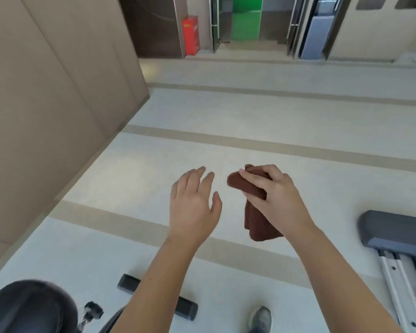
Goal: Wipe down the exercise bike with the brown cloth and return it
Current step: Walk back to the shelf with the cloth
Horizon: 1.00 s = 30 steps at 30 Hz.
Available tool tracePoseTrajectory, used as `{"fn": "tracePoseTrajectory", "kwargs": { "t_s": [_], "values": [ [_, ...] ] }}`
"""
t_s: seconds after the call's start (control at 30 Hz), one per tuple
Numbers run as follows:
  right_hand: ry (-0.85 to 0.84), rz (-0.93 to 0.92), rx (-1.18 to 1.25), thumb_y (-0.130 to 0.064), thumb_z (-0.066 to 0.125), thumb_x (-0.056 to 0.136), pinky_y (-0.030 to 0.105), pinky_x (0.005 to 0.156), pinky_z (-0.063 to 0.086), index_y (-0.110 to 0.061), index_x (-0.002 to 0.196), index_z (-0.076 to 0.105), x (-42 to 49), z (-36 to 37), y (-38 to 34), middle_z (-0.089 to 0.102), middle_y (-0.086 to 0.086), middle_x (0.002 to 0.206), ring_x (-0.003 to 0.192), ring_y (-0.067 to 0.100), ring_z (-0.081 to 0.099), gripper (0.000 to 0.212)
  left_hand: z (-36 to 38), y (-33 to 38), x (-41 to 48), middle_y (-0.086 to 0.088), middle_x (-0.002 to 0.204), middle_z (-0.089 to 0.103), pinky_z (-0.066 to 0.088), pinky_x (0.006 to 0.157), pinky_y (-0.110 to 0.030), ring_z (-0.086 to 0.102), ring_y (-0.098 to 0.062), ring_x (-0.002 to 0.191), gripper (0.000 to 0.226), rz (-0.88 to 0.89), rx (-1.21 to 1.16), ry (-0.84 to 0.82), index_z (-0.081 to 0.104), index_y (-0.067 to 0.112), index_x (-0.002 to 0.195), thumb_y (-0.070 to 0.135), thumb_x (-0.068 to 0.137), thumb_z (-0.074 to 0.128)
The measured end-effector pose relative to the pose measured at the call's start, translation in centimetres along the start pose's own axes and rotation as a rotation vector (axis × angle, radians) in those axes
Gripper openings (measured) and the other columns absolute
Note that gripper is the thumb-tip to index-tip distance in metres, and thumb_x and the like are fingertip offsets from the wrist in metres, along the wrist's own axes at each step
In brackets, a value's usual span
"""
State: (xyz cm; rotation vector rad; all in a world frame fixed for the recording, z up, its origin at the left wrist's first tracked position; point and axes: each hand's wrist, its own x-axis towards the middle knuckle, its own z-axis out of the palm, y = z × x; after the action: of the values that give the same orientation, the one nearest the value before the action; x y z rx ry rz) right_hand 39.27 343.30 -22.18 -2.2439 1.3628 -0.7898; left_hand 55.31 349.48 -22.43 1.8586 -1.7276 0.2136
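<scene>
Right hand [273, 195] curled around bunched brown cloth [255, 212]; left hand [193, 203] alongside, fingers relaxed, empty.

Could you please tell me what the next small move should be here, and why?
Probably bring the left hand across to gather the hanging end of the brown cloth into a pad. The right hand grips it bunched with the rest dangling, the left hand is open beside it without touching, and the exercise bike sits low left.
</scene>
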Motion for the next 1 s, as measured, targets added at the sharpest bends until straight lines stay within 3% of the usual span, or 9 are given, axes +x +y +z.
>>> {"fn": "tracePoseTrajectory", "kwargs": {
  "t_s": [0.27, 0.43, 0.67, 1.0],
  "values": [
    [0.081, 0.133, -0.086, -0.025, 0.061, 0.086, 0.028, 0.094, 0.037, -0.035, 0.123, 0.056, 6.1, -10.7, 11.5, 0.052, -0.003, 0.125, 0.102, 0.031, 0.048, 0.039, 8.2, 11.9, 11.6, -0.015, 0.114, 0.063, 0.042, 0.091, -0.045, 0.057, -0.035, 0.106, 0.036, 0.13, -0.102, -0.025, 0.065, 0.002, 0.108, 0.018, 0.077, 0.056],
    [0.115, 0.219, 0.004, -0.022, 0.063, 0.085, 0.04, 0.097, 0.041, -0.03, 0.121, 0.059, 9.9, -13.7, 17.3, 0.053, 0.0, 0.125, 0.109, 0.034, 0.052, 0.037, 13.5, 15.7, 16.4, -0.016, 0.115, 0.062, 0.042, 0.091, -0.045, 0.057, -0.035, 0.106, 0.034, 0.193, -0.159, -0.086, 0.064, 0.002, 0.109, 0.012, 0.076, 0.063],
    [0.16, 0.32, 0.034, -0.025, 0.061, 0.086, 0.04, 0.1, 0.039, -0.033, 0.122, 0.057, 19.9, -14.3, 25.1, 0.051, -0.003, 0.126, 0.115, 0.03, 0.048, 0.037, 22.4, 16.7, 26.9, -0.015, 0.113, 0.064, 0.044, 0.088, -0.045, 0.058, -0.034, 0.103, 0.035, 0.222, -0.196, -0.137, 0.065, 0.002, 0.106, 0.017, 0.076, 0.056],
    [0.239, 0.384, 0.122, -0.022, 0.062, 0.086, 0.033, 0.104, 0.037, -0.034, 0.122, 0.057, 43.0, -15.4, 34.1, 0.05, -0.007, 0.127, 0.12, 0.018, 0.047, 0.038, 34.5, 15.0, 50.1, -0.015, 0.114, 0.062, 0.043, 0.09, -0.046, 0.056, -0.035, 0.106, 0.036, 0.267, -0.229, -0.12, 0.064, 0.001, 0.108, 0.016, 0.077, 0.056]
  ]
}}
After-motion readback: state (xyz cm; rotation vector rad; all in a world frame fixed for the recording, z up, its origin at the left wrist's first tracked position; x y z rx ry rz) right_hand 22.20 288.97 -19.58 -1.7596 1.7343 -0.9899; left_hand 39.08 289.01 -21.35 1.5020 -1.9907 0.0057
